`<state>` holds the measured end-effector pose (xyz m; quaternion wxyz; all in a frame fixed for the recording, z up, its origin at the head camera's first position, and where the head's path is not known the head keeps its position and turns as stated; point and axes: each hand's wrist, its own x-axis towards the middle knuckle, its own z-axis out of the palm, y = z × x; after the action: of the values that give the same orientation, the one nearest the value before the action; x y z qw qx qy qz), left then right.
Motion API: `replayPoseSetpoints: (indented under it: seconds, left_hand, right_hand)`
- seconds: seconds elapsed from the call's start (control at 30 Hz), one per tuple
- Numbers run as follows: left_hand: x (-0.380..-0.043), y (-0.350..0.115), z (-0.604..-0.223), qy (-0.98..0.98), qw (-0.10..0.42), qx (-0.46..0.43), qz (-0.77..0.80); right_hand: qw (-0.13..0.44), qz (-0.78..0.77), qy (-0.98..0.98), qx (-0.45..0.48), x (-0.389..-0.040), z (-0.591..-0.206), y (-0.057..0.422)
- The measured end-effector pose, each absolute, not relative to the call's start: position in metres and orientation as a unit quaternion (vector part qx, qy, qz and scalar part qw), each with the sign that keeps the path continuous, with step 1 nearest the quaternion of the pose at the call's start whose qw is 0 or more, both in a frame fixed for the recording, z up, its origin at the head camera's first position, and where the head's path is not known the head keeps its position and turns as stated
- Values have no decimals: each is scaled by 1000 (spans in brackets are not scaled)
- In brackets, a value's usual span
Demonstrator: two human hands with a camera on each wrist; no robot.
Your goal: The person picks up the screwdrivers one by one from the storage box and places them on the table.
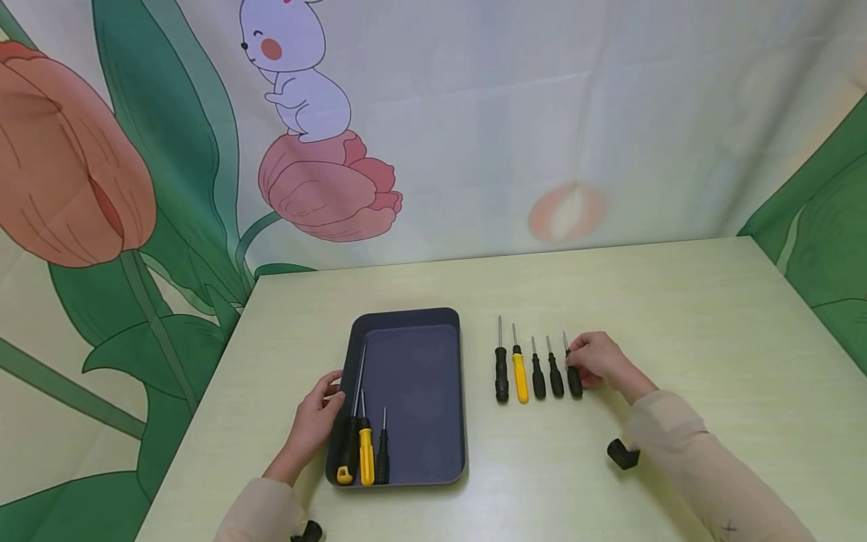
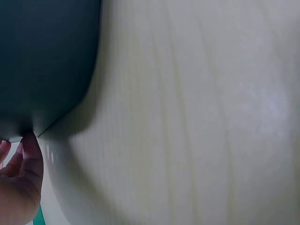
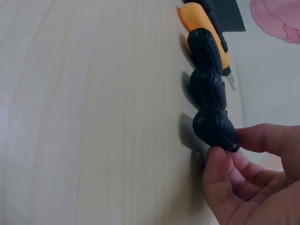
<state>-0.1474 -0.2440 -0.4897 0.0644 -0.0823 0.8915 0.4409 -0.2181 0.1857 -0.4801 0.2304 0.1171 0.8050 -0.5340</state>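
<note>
My left hand (image 1: 314, 416) grips the left rim of a dark grey tray (image 1: 427, 406), thumb at the edge; in the left wrist view its fingers (image 2: 32, 154) meet the tray wall (image 2: 51, 61). Along the tray's left side lie three screwdrivers: a long black one (image 1: 351, 444), a yellow one (image 1: 366, 455) and a small black one (image 1: 382, 458). To the right of the tray, my right hand (image 1: 599, 357) pinches a black screwdriver (image 1: 575, 382), the rightmost of a row. Its ribbed handle (image 3: 213, 127) sits between thumb and fingers in the right wrist view.
Beside the held one, the row has several more screwdrivers: two small black ones, nearest (image 1: 555, 382) and further left (image 1: 538, 384), a yellow one (image 1: 520, 376) and a longer black one (image 1: 501, 376). A printed cloth (image 1: 474, 150) hangs behind the pale wooden table (image 1: 542, 482).
</note>
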Motion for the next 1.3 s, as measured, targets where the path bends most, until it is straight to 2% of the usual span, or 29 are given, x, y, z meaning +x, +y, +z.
replayPoseSetpoints:
  seconds: [1.3]
  left_hand:
    - [-147,-245,-490,888,63,-81,449]
  right_hand:
    - [210,-398,884,124,-221,-477,172]
